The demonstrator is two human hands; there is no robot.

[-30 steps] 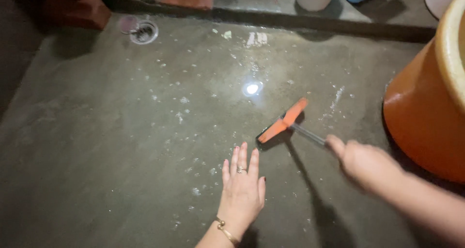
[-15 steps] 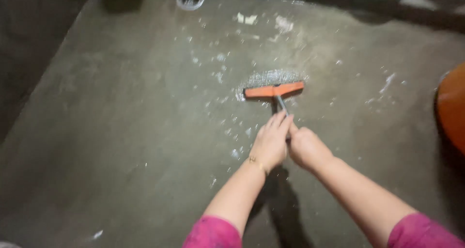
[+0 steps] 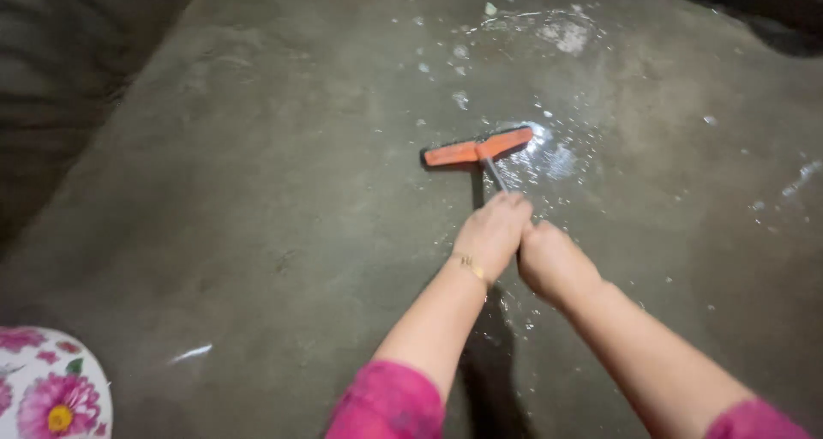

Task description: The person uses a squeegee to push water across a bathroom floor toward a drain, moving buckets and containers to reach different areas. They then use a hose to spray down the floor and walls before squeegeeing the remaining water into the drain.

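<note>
You're gripping the orange floor brush [image 3: 477,147] with both fists, left hand [image 3: 492,233] and right hand [image 3: 553,261] closed on its handle. Its head is sitting on the wet concrete floor [image 3: 257,190], mid-scrub. Next stroke needs steady downward pressure.

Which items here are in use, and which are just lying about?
In use: orange brush on its handle, gripped by left hand and right hand; wet concrete floor with foam flecks.
Lying about: flowered white object at lower left.
</note>
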